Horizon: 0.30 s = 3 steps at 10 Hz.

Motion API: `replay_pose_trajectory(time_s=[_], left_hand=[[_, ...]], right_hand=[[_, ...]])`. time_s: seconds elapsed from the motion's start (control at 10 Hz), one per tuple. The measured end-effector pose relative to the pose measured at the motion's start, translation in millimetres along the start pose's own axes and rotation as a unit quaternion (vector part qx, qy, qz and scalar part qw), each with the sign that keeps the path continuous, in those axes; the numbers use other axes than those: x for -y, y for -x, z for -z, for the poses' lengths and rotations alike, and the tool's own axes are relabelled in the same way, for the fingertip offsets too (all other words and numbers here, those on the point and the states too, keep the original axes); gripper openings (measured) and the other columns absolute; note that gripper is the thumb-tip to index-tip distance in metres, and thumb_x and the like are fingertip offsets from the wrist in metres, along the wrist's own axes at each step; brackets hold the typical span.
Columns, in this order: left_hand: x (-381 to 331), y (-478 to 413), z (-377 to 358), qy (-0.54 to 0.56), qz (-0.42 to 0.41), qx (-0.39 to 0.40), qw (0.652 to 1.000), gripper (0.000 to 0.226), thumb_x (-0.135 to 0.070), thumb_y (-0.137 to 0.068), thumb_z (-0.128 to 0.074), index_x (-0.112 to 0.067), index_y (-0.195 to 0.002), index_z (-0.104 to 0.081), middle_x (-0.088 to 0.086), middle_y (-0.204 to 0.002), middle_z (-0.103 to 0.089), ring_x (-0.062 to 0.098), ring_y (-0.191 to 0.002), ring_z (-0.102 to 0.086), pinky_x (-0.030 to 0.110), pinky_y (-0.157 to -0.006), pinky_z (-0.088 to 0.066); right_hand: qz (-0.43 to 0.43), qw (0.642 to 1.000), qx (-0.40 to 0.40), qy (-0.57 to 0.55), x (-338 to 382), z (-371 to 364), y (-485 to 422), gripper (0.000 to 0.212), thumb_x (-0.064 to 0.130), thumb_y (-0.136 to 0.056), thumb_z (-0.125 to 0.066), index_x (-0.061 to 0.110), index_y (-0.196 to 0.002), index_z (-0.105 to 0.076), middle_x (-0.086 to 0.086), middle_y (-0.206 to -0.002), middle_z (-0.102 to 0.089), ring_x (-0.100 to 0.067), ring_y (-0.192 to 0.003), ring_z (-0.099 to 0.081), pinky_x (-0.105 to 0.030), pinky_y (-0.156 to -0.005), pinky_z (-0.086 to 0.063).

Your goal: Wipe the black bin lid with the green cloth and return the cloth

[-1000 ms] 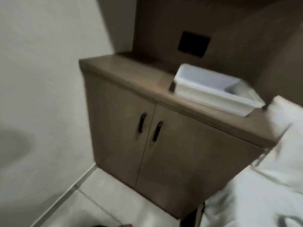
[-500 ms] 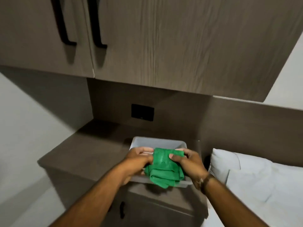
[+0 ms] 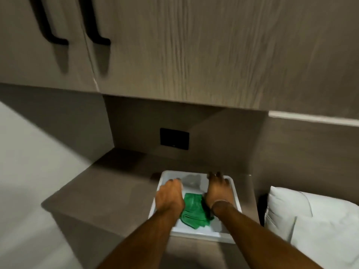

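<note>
Two hands are down in the white tray (image 3: 236,197) on the counter (image 3: 108,193), with the green cloth (image 3: 194,212) lying crumpled on the tray floor between them. Judging from that, the step in hand is either fetching the cloth or putting it back — these frames alone do not settle which, and no black bin lid is anywhere in view.

From the left: a pale wall, then the brown counter, bare apart from the tray. The left hand (image 3: 170,197) sits curled at the cloth's left edge, fingers bent downward; it touches or nearly touches the cloth, but I cannot tell whether it grips it. The right hand (image 3: 216,191) lies flat and spread, fingertips (image 3: 213,174) reaching to the tray's far rim, palm beside the cloth rather than closed on it.

If the cloth is being returned, the next move is simply to lift both hands clear without dragging it along. If it is being fetched, the left hand must pinch and raise it over the tray's rim.

Above hang cupboard doors with black handles (image 3: 97,26), low enough to mind when straightening up. A black wall plate (image 3: 174,138) sits behind the tray, and white pillows (image 3: 310,216) crowd the right — none blocks the hands.
</note>
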<state>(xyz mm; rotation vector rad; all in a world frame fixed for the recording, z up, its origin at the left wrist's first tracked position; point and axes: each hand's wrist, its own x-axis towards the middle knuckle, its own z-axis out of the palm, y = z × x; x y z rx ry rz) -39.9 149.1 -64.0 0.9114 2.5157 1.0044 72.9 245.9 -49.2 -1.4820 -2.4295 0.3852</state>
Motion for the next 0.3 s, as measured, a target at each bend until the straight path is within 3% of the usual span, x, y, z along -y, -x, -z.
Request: replay_pose_trajectory(time_s=[0.1,0.2,0.3], left_hand=[[-6,44,49,0.115,-0.026,-0.028,0.993,0.036,-0.038,-0.093,-0.065,-0.040,-0.128,-0.059,-0.012,-0.138,-0.061,0.019,-0.126,-0.064,0.036,-0.104,-0.053],[-14,86,157,0.248,-0.077,-0.146,0.954,0.036,-0.013,-0.086,-0.052,-0.022,-0.098,-0.085,0.003,-0.134,-0.063,0.011,-0.109,-0.071,0.024,-0.086,-0.063],[5,121,272,0.224,-0.062,-0.242,0.942,0.095,-0.062,-0.028,-0.072,0.000,-0.099,-0.080,0.043,-0.127,-0.069,0.042,-0.131,-0.065,0.042,-0.117,-0.045]], right_hand=[[0.036,0.995,-0.017,-0.094,14,43,31,0.049,0.038,-0.087,-0.076,0.030,-0.132,-0.061,-0.002,-0.134,-0.065,-0.025,-0.121,-0.066,-0.033,-0.100,-0.055],[0.028,0.960,0.131,-0.245,51,107,75,0.048,0.045,-0.071,-0.092,0.027,-0.112,-0.074,-0.008,-0.127,-0.072,-0.028,-0.114,-0.067,-0.037,-0.111,-0.045],[0.070,0.910,0.191,-0.361,116,164,131,0.081,0.088,-0.029,-0.073,0.029,-0.084,-0.077,-0.003,-0.103,-0.078,-0.008,-0.083,-0.066,-0.049,-0.110,-0.043]])
